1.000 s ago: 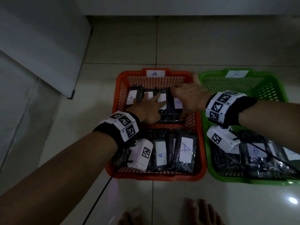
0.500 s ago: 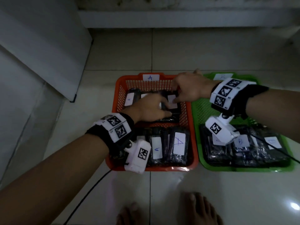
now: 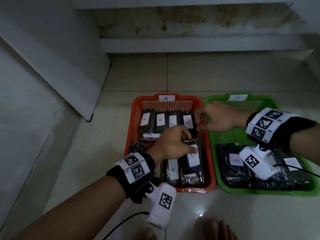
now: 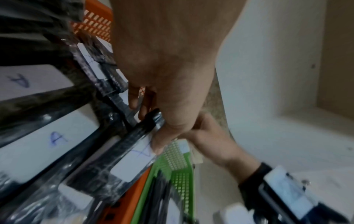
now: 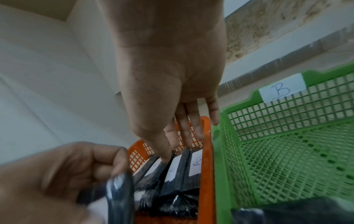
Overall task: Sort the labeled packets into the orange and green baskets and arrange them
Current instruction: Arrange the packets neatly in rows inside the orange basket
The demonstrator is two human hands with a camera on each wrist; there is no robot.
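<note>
Left hand lifting an A packet inside the orange basket while the right steadied the back row.

The left hand (image 3: 173,144) pinched the end of a dark packet (image 3: 193,157), thumb on its white label and fingers curled under the far edge, so that end tipped up off the front row; likely to reseat it in line. Beside the grip, toward the wrist, another A packet (image 3: 172,168) lay flat. Beyond the grip, the back row of A packets (image 3: 160,120) stood side by side against the far wall of the orange basket (image 3: 208,172). The right hand (image 3: 220,118) held nothing, its straight fingers (image 5: 193,125) reaching down at the row's right end, apparently to keep it tidy. Right of the grip, the green basket (image 3: 259,191) held B packets (image 3: 235,161) at its near end.
</note>
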